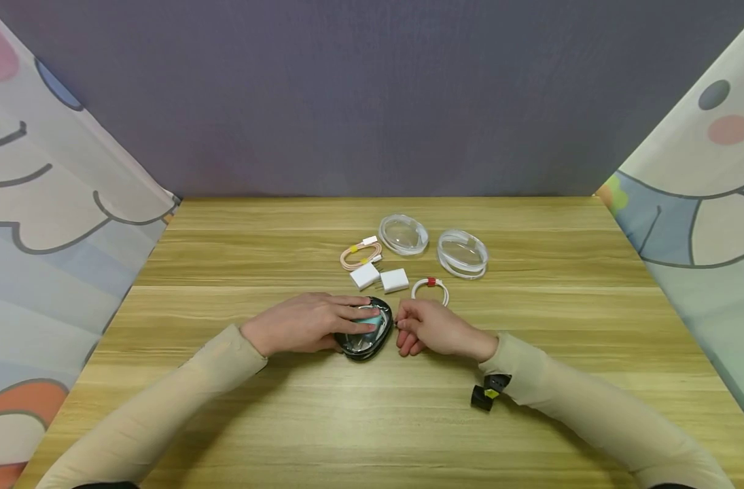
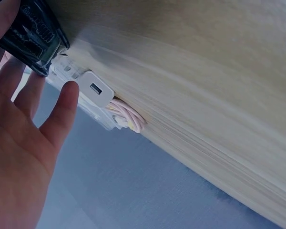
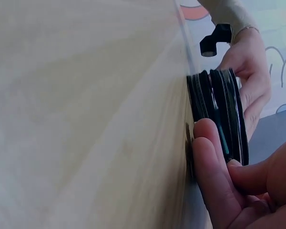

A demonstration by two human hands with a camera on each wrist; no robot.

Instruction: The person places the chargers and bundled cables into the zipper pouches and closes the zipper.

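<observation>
A small black zip case point(image 1: 364, 331) with a clear window lies on the table; something teal shows through it. In the right wrist view a gap runs between the edges of the case point(image 3: 219, 112). My left hand point(image 1: 310, 322) holds the case from its left side, fingers spread over the top and thumb at the near edge. At the right edge my right hand point(image 1: 434, 328) pinches the small dark zipper pull point(image 1: 396, 324) between thumb and index finger, its other fingers curled below. Most of the pull is hidden by the fingertips.
Behind the case lie two white charger plugs point(image 1: 394, 280) and a pink cable point(image 1: 361, 256) with yellow ties. A white cable with a red tie point(image 1: 431, 281) is just beyond my right hand. Two coiled cables in clear wrap point(image 1: 463, 254) lie farther back, before a grey partition point(image 1: 378, 102).
</observation>
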